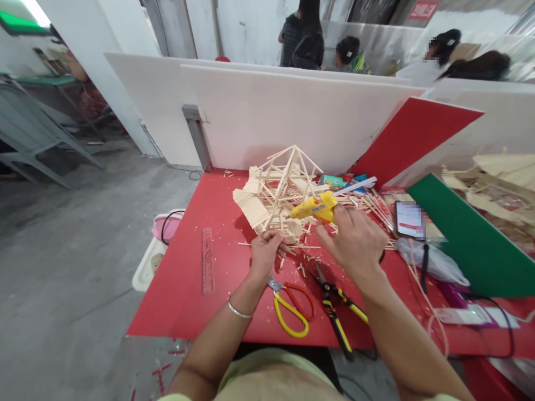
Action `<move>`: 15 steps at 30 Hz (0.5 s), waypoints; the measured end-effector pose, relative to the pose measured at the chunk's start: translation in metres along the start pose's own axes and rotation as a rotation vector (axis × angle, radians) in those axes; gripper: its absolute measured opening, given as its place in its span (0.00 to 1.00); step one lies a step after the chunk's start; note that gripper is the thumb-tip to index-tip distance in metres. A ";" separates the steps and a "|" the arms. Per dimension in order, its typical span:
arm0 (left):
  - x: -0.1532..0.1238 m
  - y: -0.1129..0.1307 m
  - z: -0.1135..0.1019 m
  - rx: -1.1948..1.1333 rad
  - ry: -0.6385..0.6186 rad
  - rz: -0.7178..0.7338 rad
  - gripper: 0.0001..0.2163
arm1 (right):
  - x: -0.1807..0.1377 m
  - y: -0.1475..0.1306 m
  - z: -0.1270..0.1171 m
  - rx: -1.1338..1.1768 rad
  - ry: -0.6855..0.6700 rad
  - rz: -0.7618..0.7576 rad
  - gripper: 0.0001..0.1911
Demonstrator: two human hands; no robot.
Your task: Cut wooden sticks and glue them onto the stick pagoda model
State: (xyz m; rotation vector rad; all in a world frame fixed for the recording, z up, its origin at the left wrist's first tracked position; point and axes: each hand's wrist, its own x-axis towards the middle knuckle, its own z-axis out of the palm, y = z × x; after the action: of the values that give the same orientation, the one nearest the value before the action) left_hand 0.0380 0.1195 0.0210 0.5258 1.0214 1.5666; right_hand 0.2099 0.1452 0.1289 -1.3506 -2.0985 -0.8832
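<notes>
A model house of thin wooden sticks (pixel 279 189) stands on the red table (pixel 188 289). My right hand (pixel 355 242) grips a yellow glue gun (pixel 313 208), whose nozzle points left at the model's lower right side. My left hand (pixel 264 253) is closed, pinching a small wooden stick at the model's front base. Loose stick pieces (pixel 305 262) lie scattered between my hands.
Yellow-handled scissors (pixel 290 309), black-and-yellow cutters (pixel 336 312) and a red ruler (pixel 207 260) lie near the front edge. A phone (pixel 409 220), a plastic bag, cables and a green board (pixel 472 239) sit to the right. White partition boards rise behind; people sit beyond them.
</notes>
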 end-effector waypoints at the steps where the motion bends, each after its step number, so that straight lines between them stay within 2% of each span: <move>1: 0.000 0.000 0.000 -0.004 -0.016 -0.017 0.15 | -0.001 0.001 0.000 0.001 0.005 0.001 0.21; 4: 0.001 0.001 0.001 -0.001 -0.062 -0.047 0.15 | -0.004 0.004 0.001 -0.004 0.006 0.011 0.21; 15: 0.005 0.003 0.006 0.010 -0.082 -0.043 0.16 | -0.009 0.010 -0.002 -0.028 0.001 0.041 0.20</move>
State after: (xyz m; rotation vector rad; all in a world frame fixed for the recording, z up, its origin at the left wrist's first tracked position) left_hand 0.0401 0.1265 0.0257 0.5669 0.9732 1.4905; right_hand 0.2230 0.1413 0.1265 -1.4019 -2.0572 -0.8994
